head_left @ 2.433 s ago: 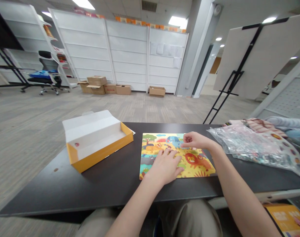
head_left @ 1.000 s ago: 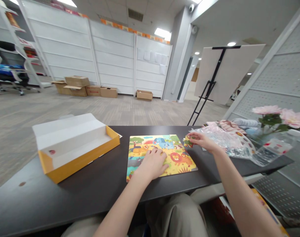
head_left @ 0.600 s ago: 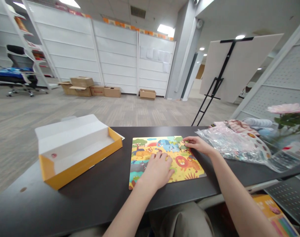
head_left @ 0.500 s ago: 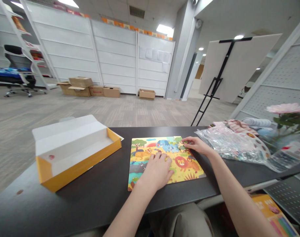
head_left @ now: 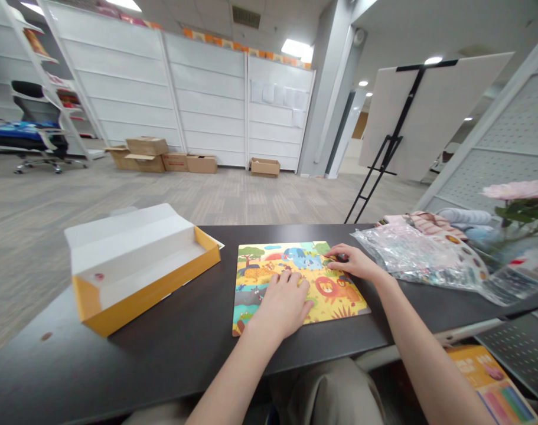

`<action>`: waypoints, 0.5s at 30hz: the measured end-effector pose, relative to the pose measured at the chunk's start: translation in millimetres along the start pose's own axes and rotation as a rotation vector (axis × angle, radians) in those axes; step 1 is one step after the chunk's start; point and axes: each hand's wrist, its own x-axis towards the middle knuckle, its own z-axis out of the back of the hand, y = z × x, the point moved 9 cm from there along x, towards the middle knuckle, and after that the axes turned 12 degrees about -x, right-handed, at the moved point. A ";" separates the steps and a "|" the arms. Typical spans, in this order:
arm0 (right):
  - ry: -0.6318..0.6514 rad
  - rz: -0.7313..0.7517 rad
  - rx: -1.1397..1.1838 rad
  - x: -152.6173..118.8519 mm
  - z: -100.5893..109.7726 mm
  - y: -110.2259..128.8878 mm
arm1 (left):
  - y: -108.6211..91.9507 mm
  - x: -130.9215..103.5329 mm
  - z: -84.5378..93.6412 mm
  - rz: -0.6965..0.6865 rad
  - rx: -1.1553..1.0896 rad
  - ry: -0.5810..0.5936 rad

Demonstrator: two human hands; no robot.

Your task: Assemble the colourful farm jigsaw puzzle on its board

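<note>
A jigsaw puzzle point(head_left: 255, 271) with cartoon animals, among them elephants, lions and a leopard, lies flat on the dark table in the head view. My left hand point(head_left: 284, 301) rests palm down across its lower middle, fingers spread, covering part of the picture. At the puzzle's upper right edge is my right hand point(head_left: 352, 261), its thumb and fingers bent together at a puzzle piece point(head_left: 329, 258) beside the elephants. Most of that piece is hidden by the fingers. A small grey patch shows at the puzzle's lower right corner.
An open yellow box point(head_left: 157, 289) with a white inside stands on the table point(head_left: 171, 354) to the left. Clear plastic bags point(head_left: 410, 254) lie at the right, near pink flowers point(head_left: 517, 190). A colourful box point(head_left: 494, 378) sits below the table's right side.
My right hand's fingers have shifted slightly at the puzzle's upper right, and less of the piece there shows. My left hand stays on the puzzle. The view has tilted a little.
</note>
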 end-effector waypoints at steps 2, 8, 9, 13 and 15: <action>0.009 -0.015 0.001 -0.9 1.5 -3.0 | 0.2 -0.6 -0.7 -0.004 0.001 -0.009; 0.003 -0.017 -0.014 -1.6 2.2 -8.4 | 0.4 -1.2 -1.5 -0.002 0.002 -0.007; 0.002 -0.007 -0.019 -1.5 1.7 -6.7 | 0.4 -1.0 -1.2 -0.001 0.001 -0.006; -0.002 0.017 -0.039 -0.8 0.1 1.1 | 0.1 -0.5 -0.7 0.005 0.001 0.005; -0.002 0.016 -0.040 -0.6 -0.2 2.5 | -0.1 -0.7 -0.9 0.005 0.001 0.010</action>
